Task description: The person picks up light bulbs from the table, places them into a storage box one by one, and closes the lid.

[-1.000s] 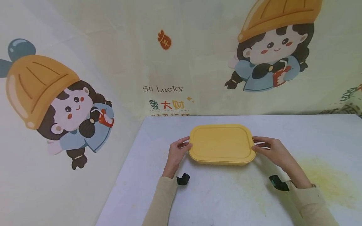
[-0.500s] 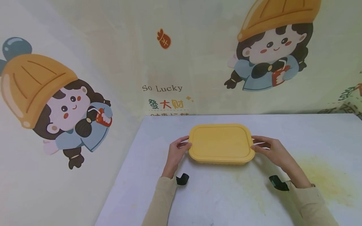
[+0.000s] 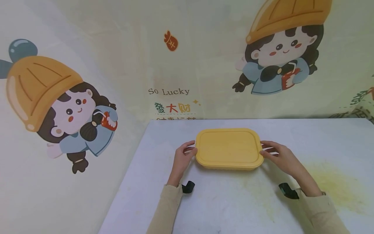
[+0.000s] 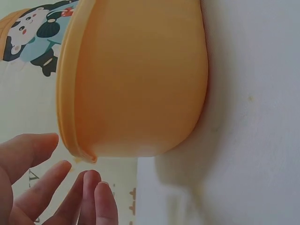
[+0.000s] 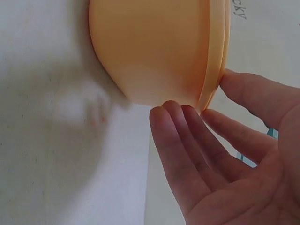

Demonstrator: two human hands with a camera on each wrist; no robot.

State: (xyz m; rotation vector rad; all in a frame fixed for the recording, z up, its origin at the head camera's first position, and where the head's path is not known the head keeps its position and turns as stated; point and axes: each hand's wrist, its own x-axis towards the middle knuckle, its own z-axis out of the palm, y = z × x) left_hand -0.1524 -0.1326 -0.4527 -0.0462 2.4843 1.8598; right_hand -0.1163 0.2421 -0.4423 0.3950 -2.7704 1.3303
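Observation:
A yellow lidded food container (image 3: 229, 148) stands on the white table (image 3: 233, 208), its lid on. My left hand (image 3: 183, 159) is at its left end in the head view. The left wrist view shows a narrow gap between that hand's spread fingers (image 4: 96, 197) and the container's rim (image 4: 67, 103). At the opposite end is my right hand (image 3: 281, 157). Its thumb and forefinger touch the lid's edge (image 5: 216, 56) in the right wrist view, while the other fingers (image 5: 168, 140) extend beside the container wall. What the container holds is hidden.
A pale wall (image 3: 210, 65) with cartoon figures and lettering rises behind the table. Yellowish stains (image 3: 336, 185) mark the tabletop at the right. Dark wrist mounts (image 3: 188, 187) stick out by both sleeves.
My left fingertips have drawn slightly away from the container's edge. The right hand and the container have hardly moved; the view shifts a little.

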